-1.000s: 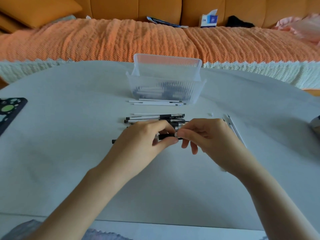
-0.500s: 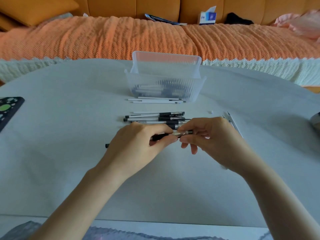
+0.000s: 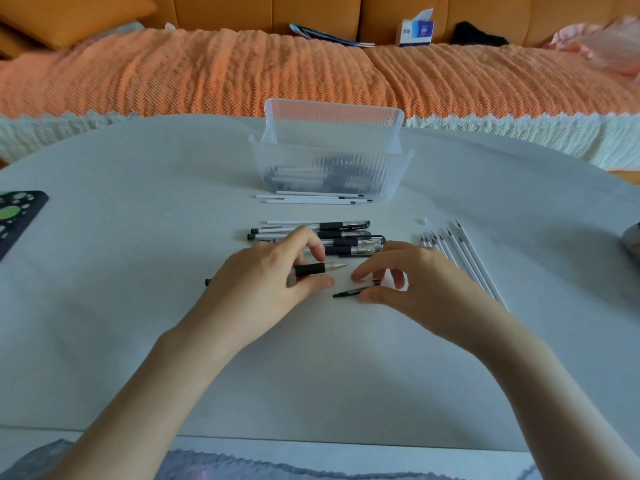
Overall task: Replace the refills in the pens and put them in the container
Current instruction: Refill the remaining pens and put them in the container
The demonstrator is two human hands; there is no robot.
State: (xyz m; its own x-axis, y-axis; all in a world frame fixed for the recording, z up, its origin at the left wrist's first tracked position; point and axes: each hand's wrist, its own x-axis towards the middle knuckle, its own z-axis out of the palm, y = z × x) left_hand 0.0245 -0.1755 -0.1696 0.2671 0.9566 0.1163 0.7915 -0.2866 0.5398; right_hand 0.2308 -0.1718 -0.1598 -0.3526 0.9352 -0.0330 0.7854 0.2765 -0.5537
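My left hand point(image 3: 263, 282) grips a pen point(image 3: 313, 269) by its barrel; the black grip and metal tip stick out to the right. Just right of it and lower, my right hand point(image 3: 426, 285) pinches a clear pen cap with a black clip point(image 3: 353, 291) close to the table. Behind my hands lies a pile of several pens point(image 3: 343, 233). A row of white refills point(image 3: 460, 261) lies to the right. The clear ribbed container point(image 3: 391, 181) stands further back with pens inside, and loose refills point(image 3: 311, 199) lie along its front.
The white table point(image 3: 138, 271) spreads under everything. A dark patterned object point(image 3: 17, 216) lies at the left edge and a grey object point(image 3: 632, 240) at the right edge. Behind the table is an orange sofa point(image 3: 207, 74) with a tissue box point(image 3: 417, 29).
My hands were together on the pen; they have parted. The right hand has moved right and down and now holds the cap, and the pen's tip is bare.
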